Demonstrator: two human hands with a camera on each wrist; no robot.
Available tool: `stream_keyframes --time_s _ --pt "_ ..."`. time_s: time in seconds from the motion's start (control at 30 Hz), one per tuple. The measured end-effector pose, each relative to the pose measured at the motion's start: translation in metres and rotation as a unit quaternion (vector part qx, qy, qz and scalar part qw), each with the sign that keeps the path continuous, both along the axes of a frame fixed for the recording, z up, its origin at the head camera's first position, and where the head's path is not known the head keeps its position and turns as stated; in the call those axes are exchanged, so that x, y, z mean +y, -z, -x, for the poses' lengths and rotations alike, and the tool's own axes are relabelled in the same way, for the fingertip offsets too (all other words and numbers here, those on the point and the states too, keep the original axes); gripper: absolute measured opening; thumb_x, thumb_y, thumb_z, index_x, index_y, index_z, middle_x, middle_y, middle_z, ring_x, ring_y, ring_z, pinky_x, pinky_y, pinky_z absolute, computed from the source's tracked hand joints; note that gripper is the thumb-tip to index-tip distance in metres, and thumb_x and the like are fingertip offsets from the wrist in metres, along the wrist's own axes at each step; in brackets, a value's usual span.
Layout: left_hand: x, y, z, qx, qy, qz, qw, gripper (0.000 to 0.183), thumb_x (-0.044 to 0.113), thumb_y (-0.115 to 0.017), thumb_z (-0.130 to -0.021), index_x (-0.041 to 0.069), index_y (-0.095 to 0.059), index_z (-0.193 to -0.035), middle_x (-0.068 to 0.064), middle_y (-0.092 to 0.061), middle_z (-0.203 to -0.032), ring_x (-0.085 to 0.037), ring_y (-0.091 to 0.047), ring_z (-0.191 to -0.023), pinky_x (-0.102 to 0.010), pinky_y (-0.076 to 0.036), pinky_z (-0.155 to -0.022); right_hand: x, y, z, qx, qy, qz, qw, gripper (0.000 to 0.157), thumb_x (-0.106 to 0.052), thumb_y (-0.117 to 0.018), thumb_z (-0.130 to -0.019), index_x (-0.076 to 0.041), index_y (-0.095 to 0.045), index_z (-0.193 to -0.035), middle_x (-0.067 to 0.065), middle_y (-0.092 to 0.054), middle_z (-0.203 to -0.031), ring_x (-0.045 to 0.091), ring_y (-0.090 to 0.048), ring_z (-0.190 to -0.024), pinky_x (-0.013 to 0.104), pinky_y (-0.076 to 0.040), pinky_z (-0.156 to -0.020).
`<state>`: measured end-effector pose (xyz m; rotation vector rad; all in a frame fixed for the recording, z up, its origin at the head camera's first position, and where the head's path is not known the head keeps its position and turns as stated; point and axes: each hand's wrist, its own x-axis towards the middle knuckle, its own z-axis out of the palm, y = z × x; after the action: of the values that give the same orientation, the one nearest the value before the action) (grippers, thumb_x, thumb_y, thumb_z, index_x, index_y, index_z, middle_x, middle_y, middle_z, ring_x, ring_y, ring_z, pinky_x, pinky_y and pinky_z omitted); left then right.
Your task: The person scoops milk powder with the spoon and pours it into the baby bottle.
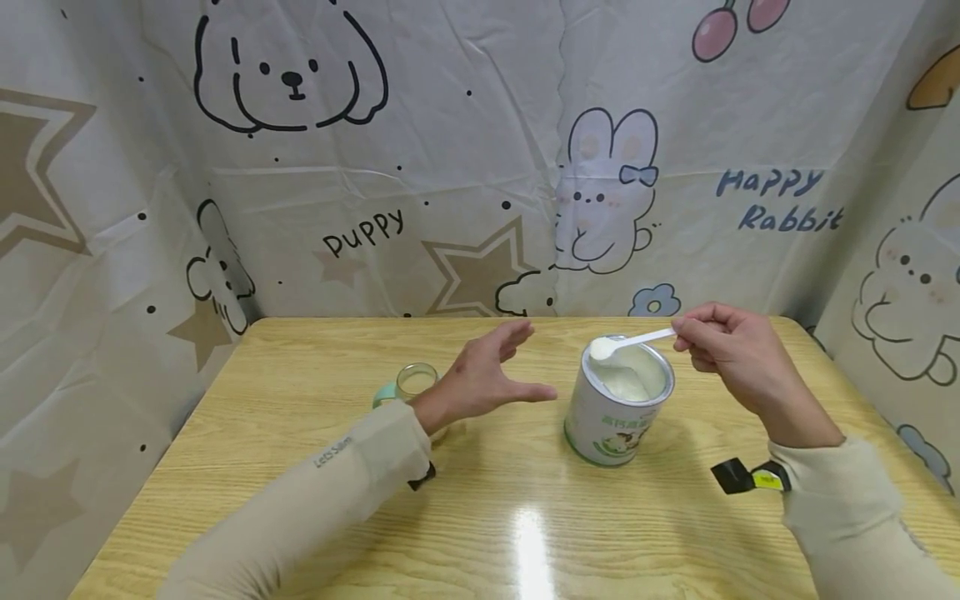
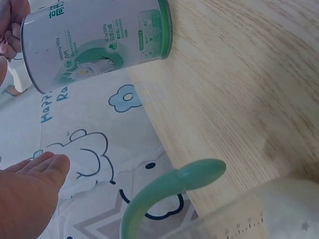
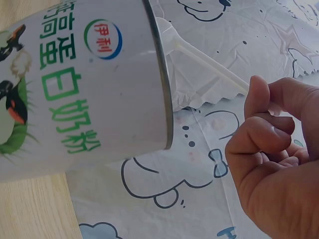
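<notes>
While I am watching from afar through the head camera, the right hand (image 1: 731, 354) is pinching the thin white handle of a spoon (image 1: 637, 339) between thumb and fingers, right of centre in the frame. The spoon's rounded bowl is carrying pale powder over the mouth of a can (image 1: 609, 433). That can is standing upright just right of centre, a smooth white cylinder with a shiny metal rim and green print, and loose, sloping powder (image 1: 626, 385) is showing inside. To its left, the left hand (image 1: 491, 375) is spreading thumb and fingers into a wide curve, apart from the can.

Left of centre, a clear, round-mouthed bottle (image 1: 417, 382) is sitting mostly hidden behind the left wrist. The left wrist camera is showing me its smooth green handle (image 2: 157, 189) and measuring marks, with the bottle running off the bottom edge. The right wrist camera is cutting off the can at the left, and the spoon's bowl is blending with the wrinkled, printed cloth (image 1: 465, 167) behind. Glossy wood grain is covering the table (image 1: 480, 542), and I am finding the small print on the can too blurred for reading.
</notes>
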<state>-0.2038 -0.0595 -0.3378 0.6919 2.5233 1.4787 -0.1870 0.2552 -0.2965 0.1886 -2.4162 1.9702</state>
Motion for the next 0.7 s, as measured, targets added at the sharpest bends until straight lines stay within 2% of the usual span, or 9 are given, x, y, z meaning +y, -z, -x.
stream_keyframes --time_s 0.3,0.7 --pt "-0.01 -0.002 0.0 0.012 -0.002 -0.003 0.9999 0.096 0.025 -0.091 -0.075 0.008 -0.037 -0.152 -0.009 -0.041 -0.155 -0.023 -0.039 -0.142 -0.033 -0.036 -0.114 -0.01 -0.002 0.002 -0.003 -0.015 0.024 1.0 0.009 -0.012 -0.064 -0.099 -0.008 -0.065 -0.091 -0.002 -0.065 -0.076 0.011 -0.048 -0.062 0.02 -0.041 -0.051" --pt "-0.026 -0.006 0.0 0.008 -0.01 -0.01 0.9999 0.095 0.023 -0.091 -0.075 0.008 -0.038 -0.152 -0.008 -0.041 -0.155 -0.023 -0.039 -0.142 -0.034 -0.036 -0.115 -0.031 -0.005 0.006 0.007 -0.035 0.067 0.997 0.01 -0.008 -0.064 -0.098 -0.008 -0.065 -0.088 -0.001 -0.065 -0.074 0.008 -0.05 -0.061 0.017 -0.045 -0.051"
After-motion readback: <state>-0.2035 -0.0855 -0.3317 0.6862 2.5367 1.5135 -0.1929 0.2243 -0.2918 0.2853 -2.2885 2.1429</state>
